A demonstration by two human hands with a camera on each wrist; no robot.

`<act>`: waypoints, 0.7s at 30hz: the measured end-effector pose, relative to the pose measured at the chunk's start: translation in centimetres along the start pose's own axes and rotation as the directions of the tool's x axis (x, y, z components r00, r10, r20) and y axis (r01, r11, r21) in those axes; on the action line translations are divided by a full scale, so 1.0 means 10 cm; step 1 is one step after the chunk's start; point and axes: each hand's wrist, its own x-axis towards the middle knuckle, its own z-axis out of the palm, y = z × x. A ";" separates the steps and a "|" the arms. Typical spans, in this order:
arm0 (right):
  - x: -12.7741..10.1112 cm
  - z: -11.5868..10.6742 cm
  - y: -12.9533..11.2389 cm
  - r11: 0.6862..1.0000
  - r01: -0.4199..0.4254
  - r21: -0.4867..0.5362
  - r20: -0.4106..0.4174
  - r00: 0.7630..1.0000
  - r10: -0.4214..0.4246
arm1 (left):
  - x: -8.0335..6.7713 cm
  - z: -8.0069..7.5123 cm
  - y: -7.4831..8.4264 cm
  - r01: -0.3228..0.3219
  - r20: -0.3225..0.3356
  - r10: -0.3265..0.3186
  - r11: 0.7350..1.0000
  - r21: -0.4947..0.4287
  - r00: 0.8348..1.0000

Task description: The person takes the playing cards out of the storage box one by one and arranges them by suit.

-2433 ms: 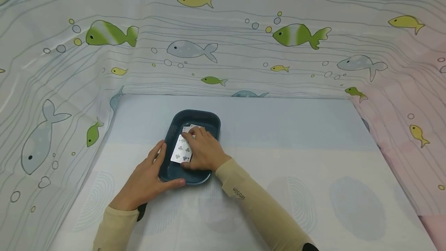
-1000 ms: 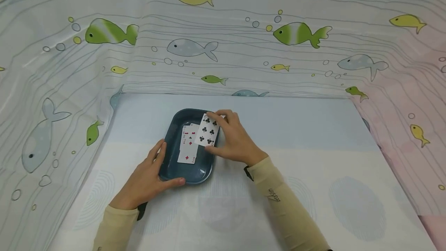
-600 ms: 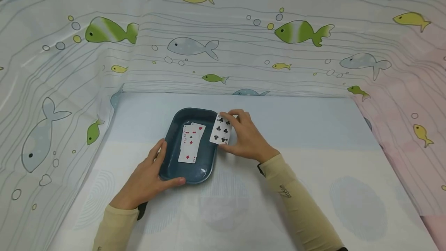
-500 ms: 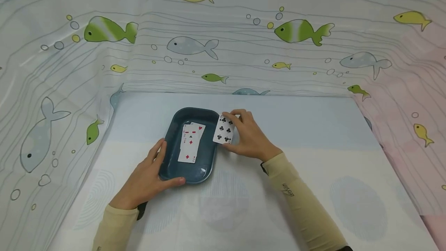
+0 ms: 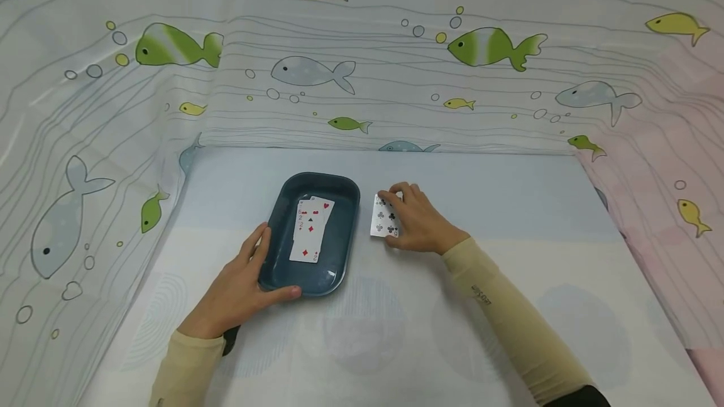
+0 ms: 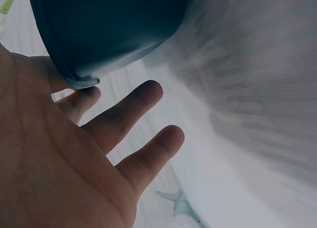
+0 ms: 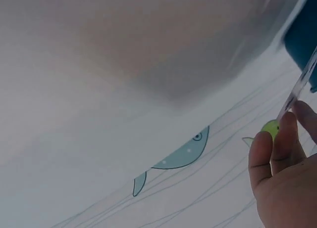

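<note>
In the head view, my right hand [image 5: 420,220] pinches a playing card [image 5: 382,218], the six of clubs, between fingers and thumb at opposite edges. The card is right of the tray, over the table. Seen edge-on, the same card [image 7: 299,87] shows in the right wrist view. A dark blue tray [image 5: 269,272] holds a small overlapping pile of face-up cards [image 5: 310,231], with a two of diamonds at the front. My left hand [image 5: 234,291] rests on the tray's near left corner, thumb along the front rim. The left wrist view shows its fingers [image 6: 124,114] straight and spread.
A pale patterned cloth covers the table [image 5: 362,344]. Behind and at both sides rises a fish-print curtain [image 5: 396,68].
My right hand has lifted the six of clubs out of the tray and carried it rightward past the rim. The pile beneath is uncovered. My left hand has stayed on the tray.
</note>
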 end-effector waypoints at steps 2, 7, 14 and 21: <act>0.00 0.01 0.03 1.000 -0.008 -0.007 0.034 0.999 0.008 | 0.00 0.00 0.01 -0.003 0.000 0.003 1.000 -0.003 1.000; 0.02 0.05 0.10 1.000 -0.019 0.001 0.120 0.993 0.019 | 0.00 0.00 0.01 0.003 0.003 -0.003 1.000 -0.005 1.000; 0.04 0.11 0.12 0.999 -0.047 0.003 0.249 0.968 0.044 | -0.02 0.01 0.00 0.007 0.002 -0.007 1.000 -0.009 1.000; 0.07 0.09 0.15 0.996 -0.095 -0.002 0.306 0.948 0.091 | 0.00 0.02 0.00 0.011 0.006 -0.011 1.000 -0.017 1.000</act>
